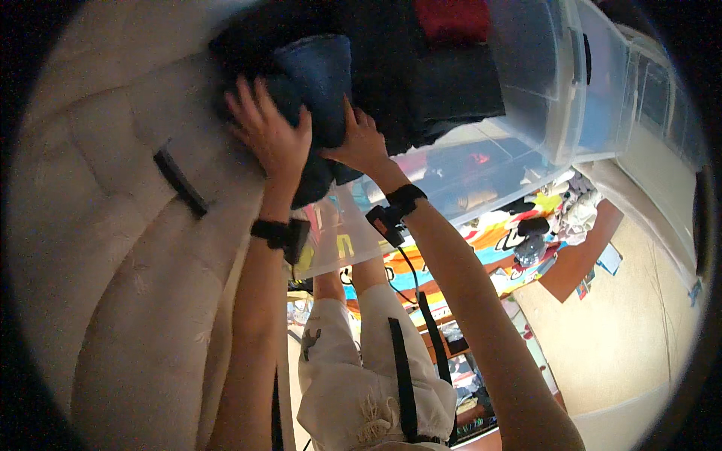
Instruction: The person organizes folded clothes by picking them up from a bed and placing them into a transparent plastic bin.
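My left hand [272, 139] lies with spread fingers on a bundle of dark fabric [274, 98]. Against the lower right side of a rolled or folded blue denim garment [323, 79] rests my right hand [362, 144], its thumb and fingers apart. Both hands press on the cloth and neither grips it. Beside the denim, to the right, dark folded clothes [459, 86] sit close together, with a dark red folded garment [451, 21] at the far side. The clothes rest over a clear plastic storage box [481, 161].
More clear plastic drawers [602, 98] stand at the right. Pale quilted fabric with a black strap handle [180, 182] fills the left. Below are a colourful patterned cloth [481, 244], piled clothes [579, 210] and a brown board [583, 255] on the floor. Cables hang from my wristbands.
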`<state>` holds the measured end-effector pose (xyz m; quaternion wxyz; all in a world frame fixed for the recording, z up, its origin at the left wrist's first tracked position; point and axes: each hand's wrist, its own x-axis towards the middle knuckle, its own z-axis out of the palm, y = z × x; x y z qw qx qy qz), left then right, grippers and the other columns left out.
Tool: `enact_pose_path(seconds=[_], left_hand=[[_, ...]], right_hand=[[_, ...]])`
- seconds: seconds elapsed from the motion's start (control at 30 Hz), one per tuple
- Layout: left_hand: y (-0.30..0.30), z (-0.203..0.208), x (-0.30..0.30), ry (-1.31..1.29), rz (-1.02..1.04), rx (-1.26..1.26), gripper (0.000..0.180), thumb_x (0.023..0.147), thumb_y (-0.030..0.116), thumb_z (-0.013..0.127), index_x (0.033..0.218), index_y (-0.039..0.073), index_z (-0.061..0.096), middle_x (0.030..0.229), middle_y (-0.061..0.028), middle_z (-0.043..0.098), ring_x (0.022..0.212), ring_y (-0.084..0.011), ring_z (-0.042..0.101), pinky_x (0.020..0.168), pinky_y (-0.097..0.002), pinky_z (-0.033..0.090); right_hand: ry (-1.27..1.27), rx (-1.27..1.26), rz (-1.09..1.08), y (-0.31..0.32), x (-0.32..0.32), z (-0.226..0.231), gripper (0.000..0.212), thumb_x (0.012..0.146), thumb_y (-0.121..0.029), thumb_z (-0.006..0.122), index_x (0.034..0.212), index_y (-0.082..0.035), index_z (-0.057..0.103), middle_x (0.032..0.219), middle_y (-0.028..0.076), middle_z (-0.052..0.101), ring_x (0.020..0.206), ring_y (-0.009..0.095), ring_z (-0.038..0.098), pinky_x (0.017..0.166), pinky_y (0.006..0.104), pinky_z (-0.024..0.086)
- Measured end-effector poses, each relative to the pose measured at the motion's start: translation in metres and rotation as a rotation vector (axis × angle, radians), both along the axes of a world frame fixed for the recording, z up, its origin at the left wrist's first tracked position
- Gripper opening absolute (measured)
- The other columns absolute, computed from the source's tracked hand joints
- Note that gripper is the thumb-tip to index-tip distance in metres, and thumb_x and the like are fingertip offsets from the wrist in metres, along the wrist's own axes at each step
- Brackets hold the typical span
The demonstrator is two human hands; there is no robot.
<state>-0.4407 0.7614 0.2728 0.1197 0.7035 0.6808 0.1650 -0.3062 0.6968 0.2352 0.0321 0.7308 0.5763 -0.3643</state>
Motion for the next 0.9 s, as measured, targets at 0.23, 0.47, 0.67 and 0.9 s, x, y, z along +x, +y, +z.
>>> enact_pose_path(seconds=[0.23,0.47,0.67,0.9], left_hand=[[0.108,-0.066,0.046,0.445,-1.163,-0.037,0.037,0.083,0.029,0.049,0.117,0.014,0.05,0.129,-0.0033,0.043,0.122,-0.0239,0.035,0.1,-0.0522,0.02],[0.09,-0.065,0.038,0.447,-0.889,-0.358,0.041,0.083,0.038,0.047,0.118,0.018,0.053,0.122,-0.005,0.049,0.111,-0.0263,0.045,0.094,-0.0502,0.031],[0.078,-0.073,0.046,0.588,-0.869,-0.396,0.045,0.083,0.045,0.048,0.118,0.018,0.053,0.13,-0.0045,0.044,0.117,-0.0274,0.041,0.097,-0.0475,0.031],[0.087,-0.072,0.05,0.655,-0.929,-0.444,0.049,0.083,0.046,0.046,0.122,0.017,0.05,0.133,-0.0039,0.039,0.126,-0.0272,0.03,0.104,-0.0466,0.021]], right_hand=[[0.124,0.01,-0.044,0.003,-0.017,-0.007,0.116,0.049,-0.058,0.074,0.137,-0.011,0.014,0.131,0.023,0.032,0.118,0.042,0.034,0.092,0.0501,0.037],[0.217,-0.235,-0.212,-0.03,-0.001,0.0,0.125,0.049,-0.063,0.072,0.136,-0.003,0.004,0.13,0.03,0.025,0.121,0.044,0.027,0.098,0.0496,0.03],[0.207,-0.318,-0.197,-0.04,-0.019,-0.014,0.128,0.049,-0.067,0.069,0.135,-0.001,0.001,0.134,0.03,0.015,0.122,0.045,0.025,0.097,0.0531,0.029],[0.102,-0.361,-0.161,-0.026,-0.015,-0.002,0.127,0.05,-0.072,0.064,0.137,-0.004,0.0,0.135,0.027,0.017,0.125,0.043,0.022,0.098,0.0543,0.027]])
